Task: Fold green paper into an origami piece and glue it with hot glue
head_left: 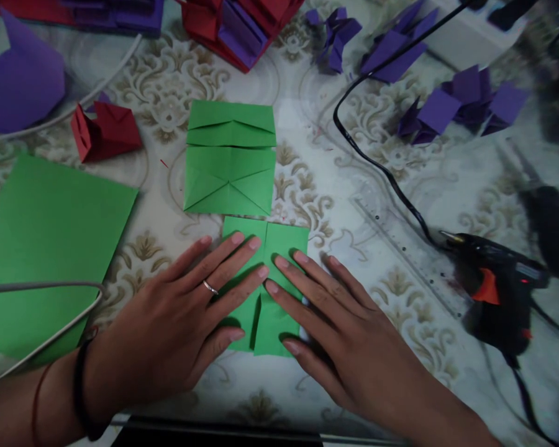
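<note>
My left hand (pixel 186 316) and my right hand (pixel 335 323) lie flat, fingers stretched out, on a small green folded paper (pixel 270 242) near the table's front edge. The paper's two flaps meet at a middle seam between my fingertips. A ring sits on one finger of my left hand, and a dark band circles that wrist. Just beyond lie two other folded green pieces, one with diagonal creases (pixel 230 181) and one behind it (pixel 231 124).
A large green sheet (pixel 46 242) lies at the left under a grey cable (pixel 41 287). A red folded piece (pixel 105 129) sits behind it. Purple folded pieces (pixel 461 99) are scattered at the back right. A black glue gun (pixel 498 288), its cord and a clear ruler (pixel 410 254) lie at the right.
</note>
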`<state>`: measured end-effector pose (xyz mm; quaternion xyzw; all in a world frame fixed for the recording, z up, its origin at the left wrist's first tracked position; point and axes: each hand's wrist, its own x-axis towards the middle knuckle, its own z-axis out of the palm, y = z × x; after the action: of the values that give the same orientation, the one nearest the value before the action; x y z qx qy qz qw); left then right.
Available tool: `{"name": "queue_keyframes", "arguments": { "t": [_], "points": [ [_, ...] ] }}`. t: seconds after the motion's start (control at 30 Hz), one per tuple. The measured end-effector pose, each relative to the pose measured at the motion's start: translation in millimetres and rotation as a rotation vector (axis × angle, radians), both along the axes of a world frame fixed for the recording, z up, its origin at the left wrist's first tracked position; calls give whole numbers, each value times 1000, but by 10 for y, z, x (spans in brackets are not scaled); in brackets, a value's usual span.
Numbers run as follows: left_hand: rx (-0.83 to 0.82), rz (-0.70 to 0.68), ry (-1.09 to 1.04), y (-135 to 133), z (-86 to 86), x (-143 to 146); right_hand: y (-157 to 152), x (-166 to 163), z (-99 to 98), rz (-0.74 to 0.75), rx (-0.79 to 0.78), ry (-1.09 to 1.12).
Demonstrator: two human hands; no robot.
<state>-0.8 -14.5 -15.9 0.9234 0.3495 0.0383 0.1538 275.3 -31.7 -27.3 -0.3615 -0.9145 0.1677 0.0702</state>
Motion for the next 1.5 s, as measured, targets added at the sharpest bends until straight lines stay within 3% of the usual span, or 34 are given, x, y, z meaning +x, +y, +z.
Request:
{"name": "queue_keyframes", "arguments": {
  "t": [0.33,0.7,1.17,1.5],
  "points": [
    [23,-12,-2,20,22,-23,-29,1,-8,17,30,-39],
    [64,-36,26,19,22,-24,26,102,9,138,27,-17],
    [72,0,9,36,94,70,17,65,8,124,17,-21],
    [95,11,33,12,33,117,26,71,10,118,-1,7]
  ]
}}
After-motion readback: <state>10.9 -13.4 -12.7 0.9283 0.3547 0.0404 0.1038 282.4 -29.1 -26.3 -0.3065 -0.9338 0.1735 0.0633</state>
